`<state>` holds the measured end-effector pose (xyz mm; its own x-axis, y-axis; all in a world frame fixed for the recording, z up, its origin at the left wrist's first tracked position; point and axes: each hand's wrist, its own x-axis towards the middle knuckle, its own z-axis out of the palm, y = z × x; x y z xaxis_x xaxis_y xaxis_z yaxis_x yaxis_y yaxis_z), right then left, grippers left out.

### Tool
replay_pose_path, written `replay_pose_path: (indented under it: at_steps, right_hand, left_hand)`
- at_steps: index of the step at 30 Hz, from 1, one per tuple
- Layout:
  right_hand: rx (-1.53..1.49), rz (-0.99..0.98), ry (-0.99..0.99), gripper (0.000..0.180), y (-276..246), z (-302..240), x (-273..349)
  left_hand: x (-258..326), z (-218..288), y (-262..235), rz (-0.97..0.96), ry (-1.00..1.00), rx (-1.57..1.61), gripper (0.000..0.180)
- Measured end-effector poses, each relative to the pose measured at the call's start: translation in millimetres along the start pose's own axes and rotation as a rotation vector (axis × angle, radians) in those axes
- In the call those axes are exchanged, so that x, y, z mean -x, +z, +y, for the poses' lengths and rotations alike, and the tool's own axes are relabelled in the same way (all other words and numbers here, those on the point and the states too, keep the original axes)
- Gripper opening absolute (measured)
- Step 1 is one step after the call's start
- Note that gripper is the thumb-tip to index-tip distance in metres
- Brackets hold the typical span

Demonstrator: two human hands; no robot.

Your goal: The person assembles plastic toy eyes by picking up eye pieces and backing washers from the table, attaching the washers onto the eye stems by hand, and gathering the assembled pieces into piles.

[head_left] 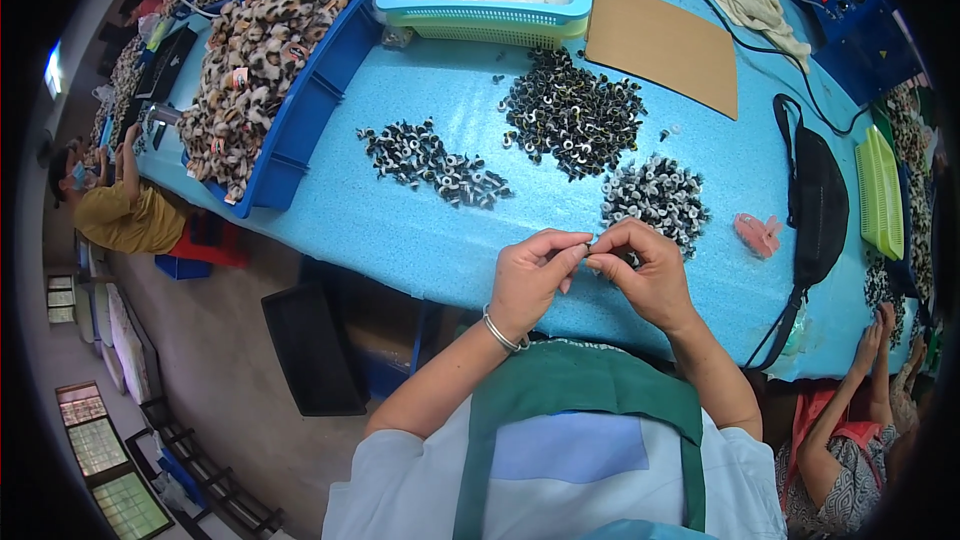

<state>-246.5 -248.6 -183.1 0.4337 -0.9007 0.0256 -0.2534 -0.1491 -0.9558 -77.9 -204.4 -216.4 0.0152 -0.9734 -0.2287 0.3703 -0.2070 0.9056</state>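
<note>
My left hand (532, 278) and my right hand (648, 272) meet above the table's near edge, thumbs and fingertips pinched together. A tiny dark piece seems to sit between them, too small and covered to name. Just beyond my right hand lies a pile of small black pieces with white rings (655, 202). A looser pile of similar black-and-white pieces (435, 165) spreads farther left. Behind these is a large heap of small dark pieces with yellowish edges (573, 110).
A blue crate (300, 130) of spotted plush pieces (265, 60) stands left. At the back are a blue basket (480, 12) of clear discs and a cardboard sheet (660, 45). A black waist bag (818, 202) and pink item (758, 236) lie right. Co-workers sit at both sides.
</note>
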Motion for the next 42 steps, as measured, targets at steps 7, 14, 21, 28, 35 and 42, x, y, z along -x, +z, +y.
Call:
replay_pose_path:
  at_steps: [7, 14, 21, 28, 35, 42]
  right_hand:
    - [0.027, -0.031, 0.005, 0.012, -2, -2, 0]
    - [-0.035, 0.043, -0.012, 0.019, 3, 10, -5]
    - [-0.090, -0.107, 0.040, 0.014, 15, 9, -38]
    - [0.798, -0.054, -0.546, 0.013, 23, 22, -108]
    - [0.939, -0.170, -0.640, 0.004, 18, 24, -113]
    - [0.355, -0.044, -0.206, 0.011, -17, -4, -59]
  left_hand:
    - [3, -4, 2, -0.012, 0.110, -0.028, 0.017]
    - [7, -5, 2, -0.027, 0.185, -0.122, 0.018]
    - [-3, -5, -20, 0.033, 0.198, 0.047, 0.018]
    - [-18, 14, -51, 0.315, 0.615, -0.754, 0.023]
    - [-27, 14, -40, 0.243, 0.880, -1.209, 0.032]
    - [-17, -17, -2, -0.267, 0.808, -1.078, 0.017]
